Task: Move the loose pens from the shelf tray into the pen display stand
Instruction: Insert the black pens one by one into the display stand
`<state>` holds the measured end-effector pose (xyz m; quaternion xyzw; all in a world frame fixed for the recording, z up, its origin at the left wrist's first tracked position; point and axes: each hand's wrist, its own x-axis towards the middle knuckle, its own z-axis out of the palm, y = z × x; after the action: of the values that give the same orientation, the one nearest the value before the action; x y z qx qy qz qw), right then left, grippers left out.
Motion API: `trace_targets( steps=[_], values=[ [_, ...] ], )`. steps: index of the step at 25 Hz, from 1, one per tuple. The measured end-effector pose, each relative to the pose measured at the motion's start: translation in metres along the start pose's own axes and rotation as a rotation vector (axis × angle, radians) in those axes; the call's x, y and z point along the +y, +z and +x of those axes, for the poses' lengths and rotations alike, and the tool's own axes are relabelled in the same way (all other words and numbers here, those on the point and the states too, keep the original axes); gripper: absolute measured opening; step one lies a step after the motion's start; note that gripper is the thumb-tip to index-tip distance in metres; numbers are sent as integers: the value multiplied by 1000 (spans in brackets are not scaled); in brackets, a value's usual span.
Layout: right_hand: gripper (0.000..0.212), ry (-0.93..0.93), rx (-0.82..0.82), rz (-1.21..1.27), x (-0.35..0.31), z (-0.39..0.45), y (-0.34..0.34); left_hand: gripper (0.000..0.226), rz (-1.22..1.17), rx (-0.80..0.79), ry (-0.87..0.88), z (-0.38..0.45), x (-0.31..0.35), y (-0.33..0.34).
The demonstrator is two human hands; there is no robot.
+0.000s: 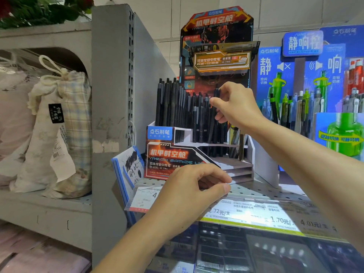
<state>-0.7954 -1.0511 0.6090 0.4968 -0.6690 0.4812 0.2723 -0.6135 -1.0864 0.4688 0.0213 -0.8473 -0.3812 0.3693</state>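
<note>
A cardboard pen display stand [167,154] with orange and black print sits on the perforated shelf [256,191]. Several black pens [177,103] stand upright in its stepped tiers. My right hand [236,107] reaches in from the right and pinches the top of one black pen [216,93] among the middle rows. My left hand [189,194] hovers at the shelf's front edge, just before the stand, with fingers curled toward the thumb. A dark strip shows between them, and I cannot tell whether it is a pen. No shelf tray of loose pens is visible.
A blue display of green and grey pens [315,75] stands right of the stand. A scribbled test pad [128,168] leans at its left. Price labels [246,213] line the shelf front. A grey upright panel [110,75] separates a shelf with cloth drawstring bags [55,125].
</note>
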Motion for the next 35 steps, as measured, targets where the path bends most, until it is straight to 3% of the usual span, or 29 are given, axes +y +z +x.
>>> trace_targets(
  steps=[7, 11, 16, 30, 35],
  values=[
    [37, 21, -101, -13, 2, -3, 6, 6, -7, -2, -4, 0, 1, -2],
    [34, -71, -109, -112, 9, -10, 14, 6, -25, -4, -7, 0, 2, -2],
    [28, -46, -145, -103, 13, -10, 18, 6, -56, -2, -23, -1, 4, -1],
    [37, -58, -158, -172, 4, -17, 15, 8, -41, 13, 12, 1, 0, 0],
    [37, -110, -58, -291, -3, -39, -6, 11, -113, 1, 18, 4, 2, 0]
  ],
)
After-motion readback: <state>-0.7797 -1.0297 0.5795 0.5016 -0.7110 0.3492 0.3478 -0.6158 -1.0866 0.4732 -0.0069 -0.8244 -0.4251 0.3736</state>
